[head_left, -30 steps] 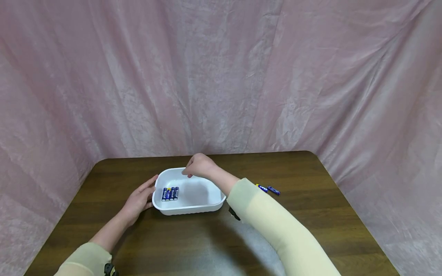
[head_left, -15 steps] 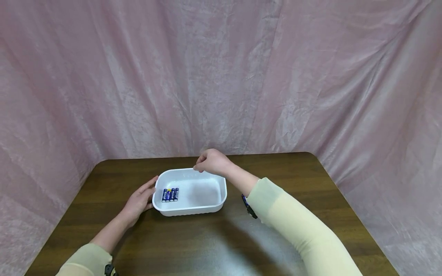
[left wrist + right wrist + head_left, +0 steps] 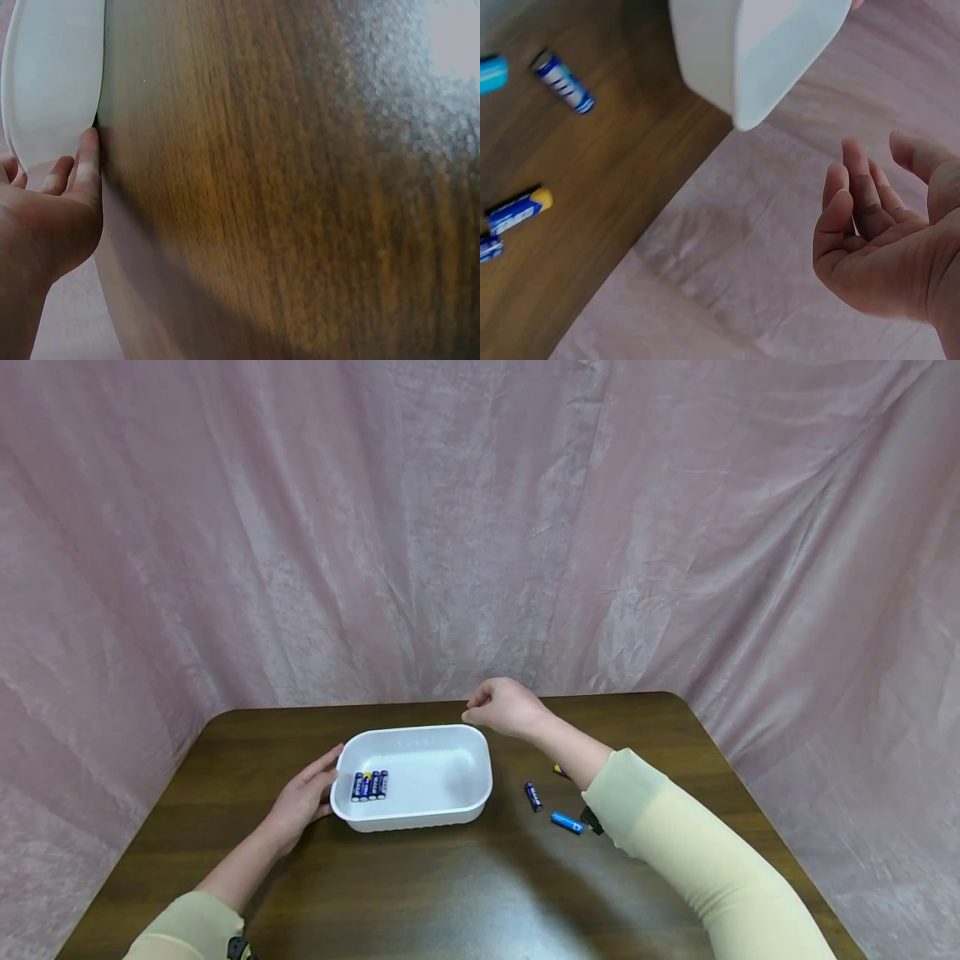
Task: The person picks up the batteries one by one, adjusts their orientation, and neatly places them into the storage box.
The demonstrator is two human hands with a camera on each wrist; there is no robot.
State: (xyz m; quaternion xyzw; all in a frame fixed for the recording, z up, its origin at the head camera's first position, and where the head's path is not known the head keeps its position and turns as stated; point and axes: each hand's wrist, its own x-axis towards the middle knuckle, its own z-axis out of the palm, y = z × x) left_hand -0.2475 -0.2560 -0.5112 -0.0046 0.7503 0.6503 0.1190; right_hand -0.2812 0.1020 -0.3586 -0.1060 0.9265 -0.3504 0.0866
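Note:
A white plastic basin point(image 3: 420, 819) stands on the table, with several dark blue batteries point(image 3: 370, 786) side by side in its left end. My left hand point(image 3: 300, 797) rests against the basin's left end, fingers extended along its wall and rim; in the left wrist view, fingertips touch the wall near the table. Above the basin's far right corner is my right hand point(image 3: 506, 706). The right wrist view shows that right hand point(image 3: 885, 217) holding nothing, its fingers loosely bent and the thumb apart.
Right of the basin lie a dark blue battery point(image 3: 533, 796), a light blue battery point(image 3: 566, 822) and a yellow-ended battery point(image 3: 560, 770) partly behind the right forearm. The right wrist view shows another blue battery point(image 3: 490, 247) beside the yellow-ended one. A pink curtain point(image 3: 480, 527) hangs behind the table.
My right hand has moved right, from over the basin to its far right corner, and the forearm has uncovered batteries on the table. The left hand and basin stay put.

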